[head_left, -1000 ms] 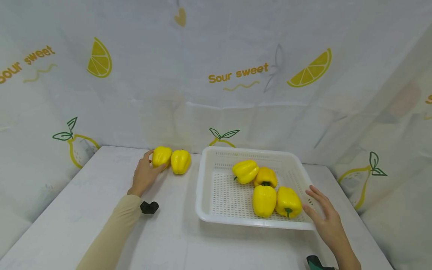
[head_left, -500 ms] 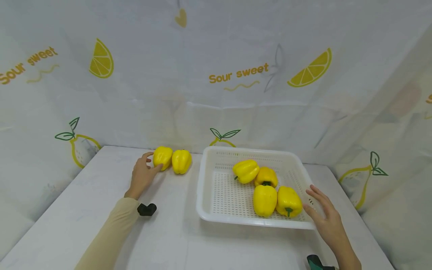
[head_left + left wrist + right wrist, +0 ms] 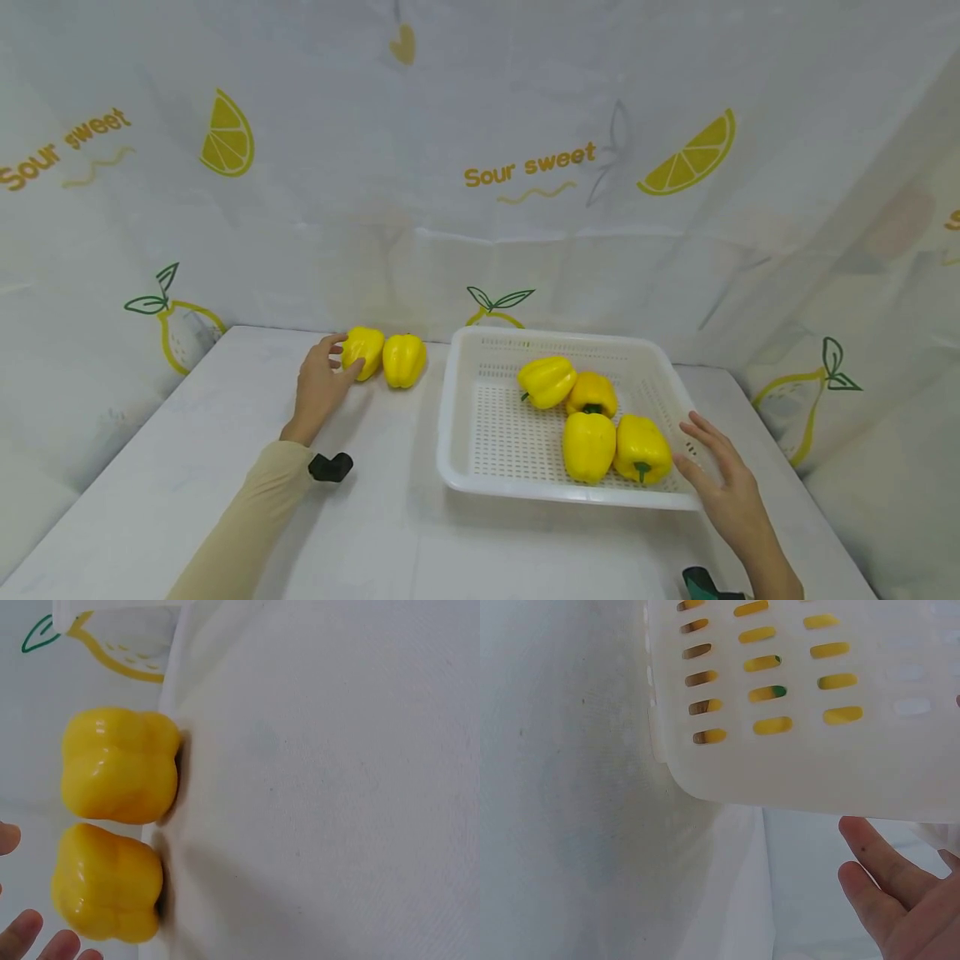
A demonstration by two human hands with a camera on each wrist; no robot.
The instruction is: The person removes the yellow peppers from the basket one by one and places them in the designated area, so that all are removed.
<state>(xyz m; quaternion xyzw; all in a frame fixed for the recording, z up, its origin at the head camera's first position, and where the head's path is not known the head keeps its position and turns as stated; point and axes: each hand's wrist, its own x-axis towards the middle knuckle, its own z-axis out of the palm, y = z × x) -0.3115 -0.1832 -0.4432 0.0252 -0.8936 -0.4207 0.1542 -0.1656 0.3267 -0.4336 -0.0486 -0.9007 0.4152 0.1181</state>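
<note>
My left hand [image 3: 321, 385] is at the left of two yellow bell peppers near the table's back edge. Its spread fingers and thumb reach about the left bell pepper [image 3: 365, 353]; in the left wrist view the fingertips [image 3: 61, 945] show a small gap from that pepper. Just to its right sits the other bell pepper [image 3: 405, 361]. My right hand [image 3: 723, 479] rests at the right rim of a white perforated basket [image 3: 517, 490], fingers extended and loosely bent. Inside the basket lie several yellow bell peppers, among them one with a green stem [image 3: 642, 448] at the front right.
The white-covered table [image 3: 375, 517] ends at a white printed curtain [image 3: 337, 250] close behind the peppers and basket. Dark wrist mounts [image 3: 330, 467] stick out beside both wrists. Between the two loose peppers and the basket lies a narrow strip of table.
My left hand drew slightly back from the left bell pepper, then came a little nearer again. Basket, peppers and right hand stay put; the head view shifts slightly.
</note>
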